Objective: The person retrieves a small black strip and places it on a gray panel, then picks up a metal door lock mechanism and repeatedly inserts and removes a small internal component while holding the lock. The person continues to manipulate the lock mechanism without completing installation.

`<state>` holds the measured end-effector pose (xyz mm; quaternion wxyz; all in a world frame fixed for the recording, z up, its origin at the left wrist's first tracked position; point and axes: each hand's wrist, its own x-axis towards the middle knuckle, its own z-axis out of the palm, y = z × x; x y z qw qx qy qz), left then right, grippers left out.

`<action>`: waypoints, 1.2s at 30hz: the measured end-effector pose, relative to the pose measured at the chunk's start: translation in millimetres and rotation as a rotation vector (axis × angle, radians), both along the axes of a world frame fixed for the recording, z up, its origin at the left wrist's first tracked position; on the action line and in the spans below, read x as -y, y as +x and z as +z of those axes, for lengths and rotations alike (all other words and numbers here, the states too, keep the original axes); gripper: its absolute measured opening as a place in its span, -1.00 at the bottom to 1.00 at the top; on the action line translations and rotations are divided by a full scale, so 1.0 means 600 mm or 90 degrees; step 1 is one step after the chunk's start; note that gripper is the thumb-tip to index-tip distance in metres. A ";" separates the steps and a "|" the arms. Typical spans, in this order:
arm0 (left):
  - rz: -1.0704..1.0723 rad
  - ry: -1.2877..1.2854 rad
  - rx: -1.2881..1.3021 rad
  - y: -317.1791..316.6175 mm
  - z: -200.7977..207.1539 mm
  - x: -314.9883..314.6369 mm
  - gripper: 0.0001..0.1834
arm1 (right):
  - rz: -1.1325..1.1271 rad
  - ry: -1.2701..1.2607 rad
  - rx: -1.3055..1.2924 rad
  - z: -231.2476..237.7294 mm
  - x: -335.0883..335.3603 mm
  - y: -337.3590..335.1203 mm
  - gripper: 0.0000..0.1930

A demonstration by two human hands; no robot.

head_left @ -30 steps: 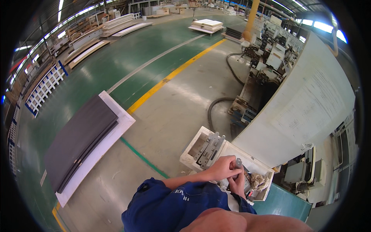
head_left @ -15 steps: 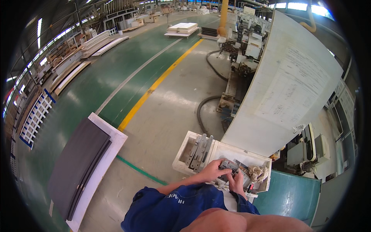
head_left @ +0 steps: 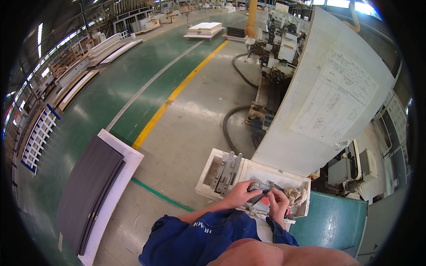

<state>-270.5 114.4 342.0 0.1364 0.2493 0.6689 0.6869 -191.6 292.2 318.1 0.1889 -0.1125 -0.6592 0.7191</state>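
Over a white wooden box (head_left: 255, 165), my left hand (head_left: 241, 195) is closed on a grey metal part (head_left: 258, 187), thumb on its near side. Close by on the right, my right hand (head_left: 278, 204) is closed with its fingertips pinched together at the part's right end. A dark, thin strip (head_left: 261, 196) runs between the hands; what the right fingertips hold is too small to make out. Under them lies a red item (head_left: 265, 201). Beside the right hand a crumpled beige cloth (head_left: 296, 195) sits in the box. Several long metal bars (head_left: 229, 172) stand in its left compartment.
A tall whitish panel with a paper sheet (head_left: 335, 95) rises behind the box. Machinery (head_left: 279, 66) and a looping hose (head_left: 227, 126) are beyond it. Dark boards (head_left: 91, 186) lie stacked on the left. A teal surface (head_left: 333, 221) is at the right.
My right hand has risen a little and turned, its fingertips now pinched by the metal part. The red item and the dark strip have come into sight. My left hand has shifted slightly left.
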 end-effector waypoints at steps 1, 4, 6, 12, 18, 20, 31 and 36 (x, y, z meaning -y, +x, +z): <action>0.000 -0.009 -0.006 0.000 0.000 0.000 -0.65 | -0.013 -0.025 0.004 -0.003 0.000 0.000 -0.82; -0.002 -0.010 -0.011 0.003 0.002 -0.004 -0.66 | -0.003 -0.073 0.004 -0.011 -0.007 0.002 -0.84; 0.000 -0.004 -0.008 0.005 0.005 -0.006 -0.66 | 0.013 -0.094 0.002 -0.016 -0.012 0.002 -0.84; 0.011 0.000 0.004 0.009 0.008 -0.011 -0.66 | 0.016 -0.067 0.005 -0.016 -0.020 -0.001 -0.89; 0.033 -0.016 -0.016 0.011 -0.005 -0.020 -0.66 | 0.015 -0.073 0.022 -0.017 -0.022 0.000 -0.89; 0.028 0.001 -0.025 0.010 -0.010 -0.021 -0.67 | 0.031 -0.106 0.002 -0.021 -0.021 0.000 -0.89; 0.025 0.001 0.082 0.010 -0.012 -0.032 -0.69 | 0.017 0.033 0.068 0.028 -0.015 -0.001 -0.83; 0.058 0.081 0.138 0.009 0.011 -0.034 -0.80 | 0.071 0.037 0.033 0.072 -0.015 0.003 -0.73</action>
